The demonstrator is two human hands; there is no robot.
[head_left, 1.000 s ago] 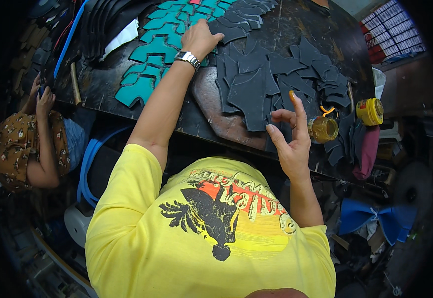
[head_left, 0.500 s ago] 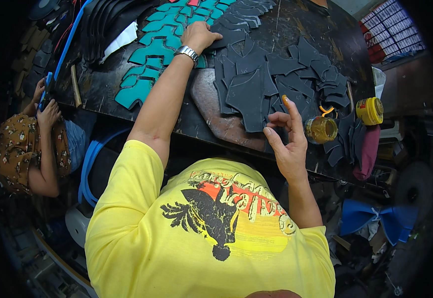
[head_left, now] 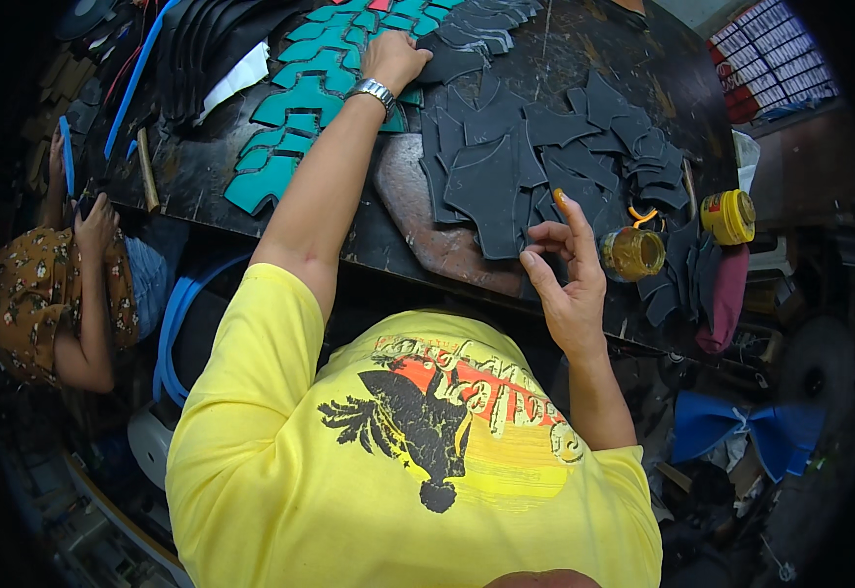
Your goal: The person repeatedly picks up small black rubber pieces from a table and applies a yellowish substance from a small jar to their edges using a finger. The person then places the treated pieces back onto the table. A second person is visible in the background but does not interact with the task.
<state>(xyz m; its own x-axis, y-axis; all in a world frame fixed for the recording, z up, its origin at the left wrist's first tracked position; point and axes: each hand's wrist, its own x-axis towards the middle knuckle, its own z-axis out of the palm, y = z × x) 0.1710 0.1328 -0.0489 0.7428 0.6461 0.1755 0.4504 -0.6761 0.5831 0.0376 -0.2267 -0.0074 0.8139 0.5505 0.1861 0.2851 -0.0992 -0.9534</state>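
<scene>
My left hand, with a metal watch on the wrist, reaches across the table. Its fingers curl at the edge of a dark grey cut piece, the thumb against it; the fingertips are partly hidden. Beside that hand, teal cut pieces lie in overlapping rows. My right hand is raised over the near table edge, fingers apart and holding nothing. A brownish-yellow smear coats its index fingertip. Close to its right stands an open glass jar of amber paste. Loose dark grey pieces are heaped between my hands.
A worn flat slab lies at the table's near edge. Rightward are a yellow jar, orange handles and a maroon cloth. Black curved sheets and a wooden handle lie left. Another person works with a blue strip.
My left hand shifts slightly up and left at the dark piece, its thumb drawing in. My right hand stays nearly still. The other person's upper hand moves left with the blue strip.
</scene>
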